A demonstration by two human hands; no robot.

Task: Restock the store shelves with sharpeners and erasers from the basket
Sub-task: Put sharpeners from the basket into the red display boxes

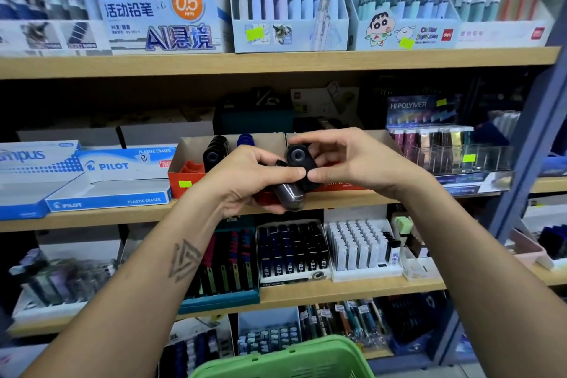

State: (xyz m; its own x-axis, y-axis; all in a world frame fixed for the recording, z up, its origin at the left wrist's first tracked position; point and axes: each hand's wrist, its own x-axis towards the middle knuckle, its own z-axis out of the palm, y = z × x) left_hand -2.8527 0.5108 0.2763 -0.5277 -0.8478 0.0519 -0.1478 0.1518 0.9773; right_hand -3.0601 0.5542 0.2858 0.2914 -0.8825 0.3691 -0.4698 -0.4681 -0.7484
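In front of the middle wooden shelf (214, 215), I hold dark, rounded plastic sharpeners between both hands: my left hand (245, 184) is curled around a smoky translucent one (290, 195) lying lengthwise in its fingers, while my right hand (352, 163) pinches a black sharpener (299, 159) with a round grey hole facing me, thumb tips of both hands nearly meeting beneath it. I keep them level with the open red-and-brown cardboard display box (184, 169) because that is where matching black sharpeners (216, 150) already stand in a row (a blue one (245, 139) shows behind them), so the next move, I judge, is to slot these in upright alongside. Blue-and-white Pilot plastic eraser boxes (116, 181) sit just left of it. The green plastic basket (285, 359) waits below at the frame's bottom edge, its contents hidden from view.
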